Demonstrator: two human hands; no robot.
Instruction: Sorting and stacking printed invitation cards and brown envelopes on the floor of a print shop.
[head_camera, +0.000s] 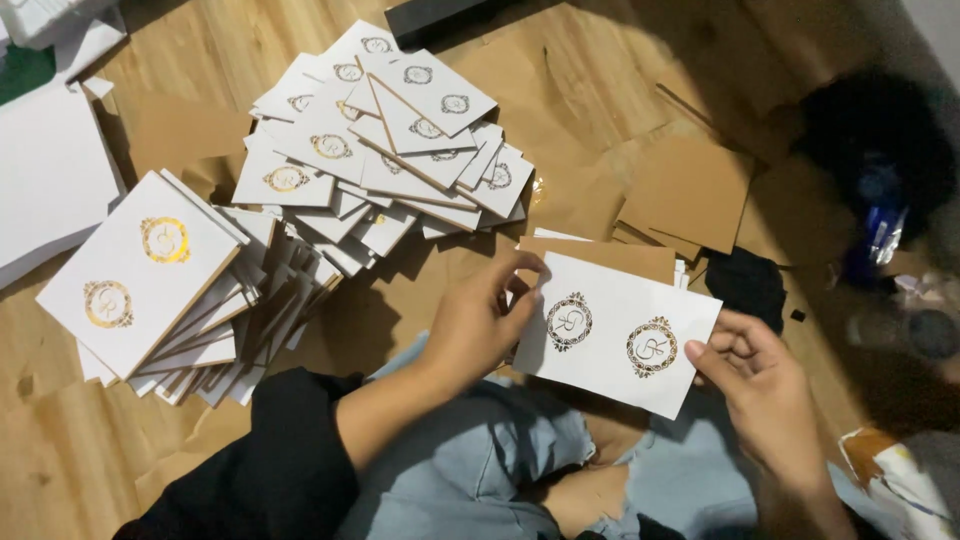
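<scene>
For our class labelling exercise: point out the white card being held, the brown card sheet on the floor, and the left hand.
white card (610, 335), head view, blank middle between its two emblems.
brown card sheet (690, 190), head view, flat centre.
left hand (480, 320), head view, back of hand.

two hands (480, 325), dozens of white cards (390, 150)

This looks like a room in a home used for handwork, not a shop or an office. The person sits right on a wooden floor (620, 70), knees in pale torn jeans (480, 470), with no counter anywhere. White cards with round gold emblems lie in loose heaps (390, 140) and a fanned stack (150, 280) on the boards. Brown paper sheets (690, 190) and a dark cloth (748, 285) lie scattered about, and the light is dim and uneven.
</scene>
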